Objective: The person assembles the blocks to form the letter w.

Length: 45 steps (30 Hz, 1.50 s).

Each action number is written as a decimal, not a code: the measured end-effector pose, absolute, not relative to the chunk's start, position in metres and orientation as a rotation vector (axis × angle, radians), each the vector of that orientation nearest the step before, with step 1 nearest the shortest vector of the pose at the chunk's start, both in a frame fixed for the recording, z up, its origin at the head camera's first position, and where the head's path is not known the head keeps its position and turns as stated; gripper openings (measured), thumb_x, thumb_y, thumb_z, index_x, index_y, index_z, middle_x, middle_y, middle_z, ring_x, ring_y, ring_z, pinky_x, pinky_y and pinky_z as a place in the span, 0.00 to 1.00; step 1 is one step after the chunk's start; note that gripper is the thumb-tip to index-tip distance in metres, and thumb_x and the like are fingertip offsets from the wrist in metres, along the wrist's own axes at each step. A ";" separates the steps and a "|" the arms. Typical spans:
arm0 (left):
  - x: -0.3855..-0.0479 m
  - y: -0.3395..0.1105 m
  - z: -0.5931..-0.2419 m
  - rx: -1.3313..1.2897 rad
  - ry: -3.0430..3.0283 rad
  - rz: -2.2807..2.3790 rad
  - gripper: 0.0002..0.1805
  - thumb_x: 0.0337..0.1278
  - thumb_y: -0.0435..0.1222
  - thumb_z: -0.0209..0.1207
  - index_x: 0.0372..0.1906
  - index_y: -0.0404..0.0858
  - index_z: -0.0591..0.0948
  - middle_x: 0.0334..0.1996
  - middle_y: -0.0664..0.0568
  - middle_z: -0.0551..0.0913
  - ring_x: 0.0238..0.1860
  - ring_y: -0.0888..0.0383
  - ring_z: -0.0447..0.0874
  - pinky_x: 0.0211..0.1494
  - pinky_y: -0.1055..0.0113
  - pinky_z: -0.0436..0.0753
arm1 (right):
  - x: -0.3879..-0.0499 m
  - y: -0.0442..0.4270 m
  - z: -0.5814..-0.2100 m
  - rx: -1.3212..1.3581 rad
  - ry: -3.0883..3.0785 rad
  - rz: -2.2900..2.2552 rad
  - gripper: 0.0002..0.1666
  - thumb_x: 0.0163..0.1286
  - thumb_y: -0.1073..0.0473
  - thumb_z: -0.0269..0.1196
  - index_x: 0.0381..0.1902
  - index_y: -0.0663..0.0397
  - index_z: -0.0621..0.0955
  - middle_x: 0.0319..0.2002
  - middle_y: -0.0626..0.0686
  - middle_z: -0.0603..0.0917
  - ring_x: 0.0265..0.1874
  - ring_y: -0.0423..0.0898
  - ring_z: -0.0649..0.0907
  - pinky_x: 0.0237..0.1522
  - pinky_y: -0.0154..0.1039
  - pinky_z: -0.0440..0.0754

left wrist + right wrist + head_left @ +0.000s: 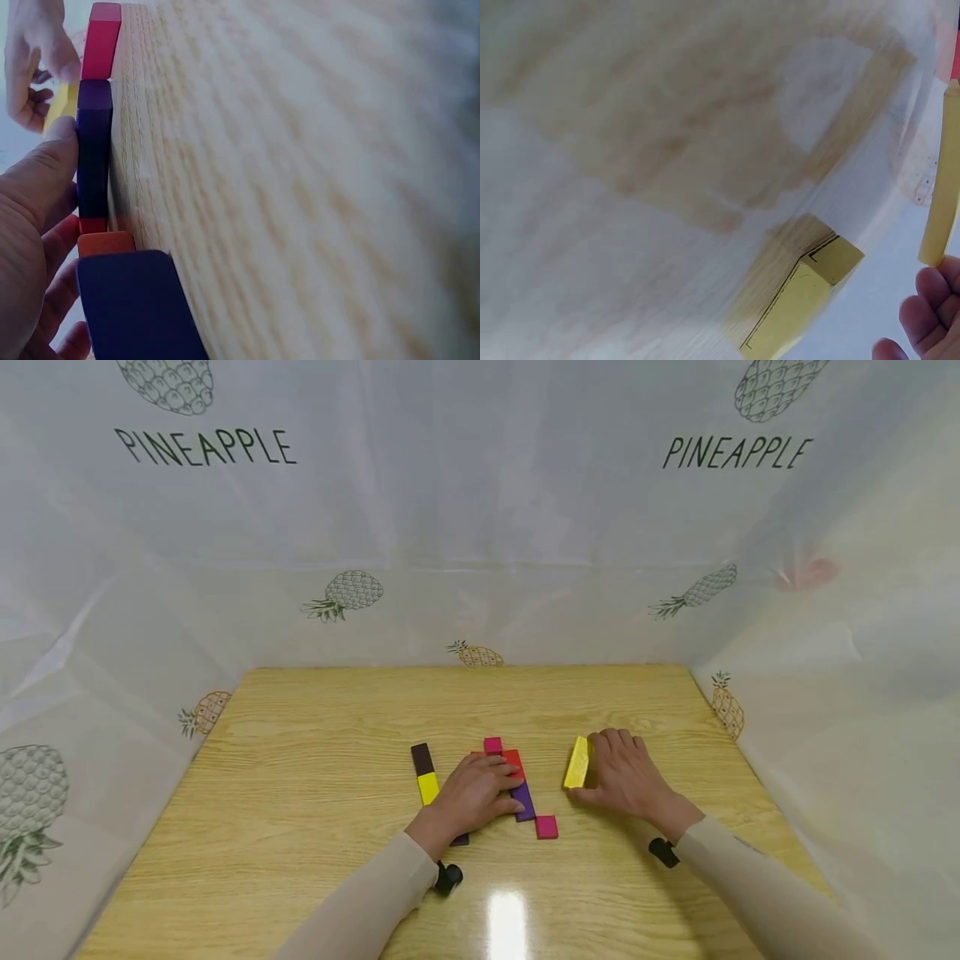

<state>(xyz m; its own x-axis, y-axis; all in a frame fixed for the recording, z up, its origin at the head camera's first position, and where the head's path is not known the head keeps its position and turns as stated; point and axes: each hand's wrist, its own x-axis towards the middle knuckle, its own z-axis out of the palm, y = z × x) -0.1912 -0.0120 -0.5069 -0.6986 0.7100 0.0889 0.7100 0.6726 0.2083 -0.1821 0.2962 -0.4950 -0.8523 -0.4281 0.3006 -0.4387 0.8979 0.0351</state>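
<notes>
My left hand [472,793] rests over a group of flat coloured blocks, its fingers reaching over the red block [513,760]. The left wrist view shows the thumb touching the purple block [94,150]. Between thumb and fingertips, my right hand [628,777] pinches a long yellow block [577,764] by its ends, right of the group. A pink square block [547,827] lies by the purple one's near end; another pink block [492,746] sits beyond the fingers. Part of the group is hidden under the left hand.
On the left, a black block [422,759] and a short yellow block [428,788] lie end to end. A dark block [461,840] shows by the left wrist. The wooden table [315,718] ends at a pineapple-printed sheet [480,527] behind and at both sides.
</notes>
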 end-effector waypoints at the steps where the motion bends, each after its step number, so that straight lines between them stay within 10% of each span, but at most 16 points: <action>1: -0.191 -0.012 -0.507 -1.217 -2.873 -0.365 0.27 0.74 0.59 0.58 0.69 0.52 0.84 0.71 0.59 0.79 0.77 0.54 0.72 0.82 0.51 0.64 | -0.180 0.296 -0.495 0.658 -2.761 0.054 0.56 0.54 0.27 0.73 0.60 0.69 0.76 0.52 0.66 0.80 0.50 0.63 0.78 0.47 0.56 0.76; 45: -0.190 -0.013 -0.507 -1.213 -2.871 -0.400 0.27 0.73 0.58 0.60 0.68 0.51 0.84 0.71 0.58 0.80 0.76 0.53 0.72 0.82 0.51 0.64 | -0.163 0.277 -0.501 0.838 -2.875 0.071 0.52 0.57 0.27 0.71 0.62 0.64 0.78 0.56 0.58 0.79 0.52 0.56 0.76 0.54 0.54 0.77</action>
